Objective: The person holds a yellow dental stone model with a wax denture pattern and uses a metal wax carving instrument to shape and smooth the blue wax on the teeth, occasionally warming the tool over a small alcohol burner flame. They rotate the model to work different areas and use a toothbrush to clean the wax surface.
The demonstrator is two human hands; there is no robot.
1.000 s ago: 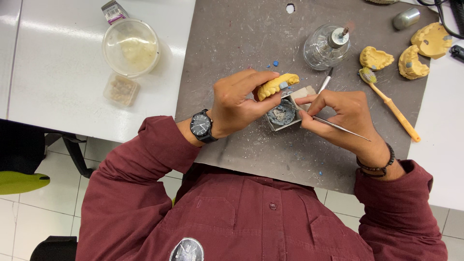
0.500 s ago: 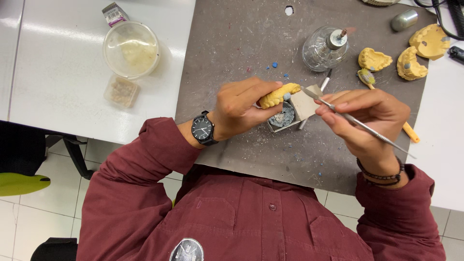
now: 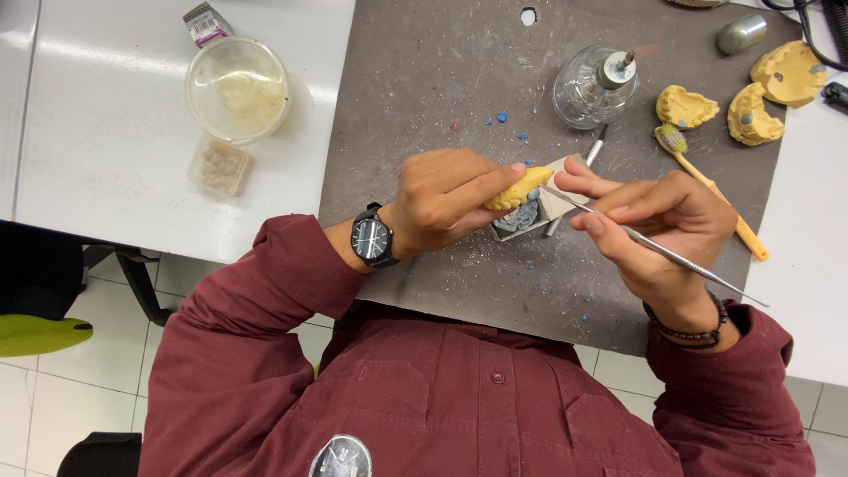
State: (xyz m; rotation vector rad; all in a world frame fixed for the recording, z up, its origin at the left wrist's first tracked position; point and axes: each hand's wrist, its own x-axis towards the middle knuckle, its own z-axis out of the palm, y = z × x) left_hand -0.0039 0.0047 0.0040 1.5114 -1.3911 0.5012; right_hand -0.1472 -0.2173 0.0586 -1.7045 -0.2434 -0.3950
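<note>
My left hand (image 3: 442, 199), with a black wristwatch on the wrist, grips a yellow dental cast (image 3: 519, 190) above a small metal tin (image 3: 521, 219) of grey-blue wax. My right hand (image 3: 658, 225) holds a thin metal instrument (image 3: 658, 252) like a pen, its tip touching the cast's right side. Both hands are over a grey work mat (image 3: 424, 79). Part of the cast is hidden by my left fingers.
A glass spirit burner (image 3: 594, 87) stands behind the hands. Three more yellow casts (image 3: 685, 106) and a yellow-handled brush (image 3: 707, 181) lie at the right. A clear round tub (image 3: 237, 88) and a small square box (image 3: 221, 166) sit on the white table at left.
My right hand has shifted right and tilted the instrument, so its tip now meets the cast from the right. The left hand has stayed put with the cast.
</note>
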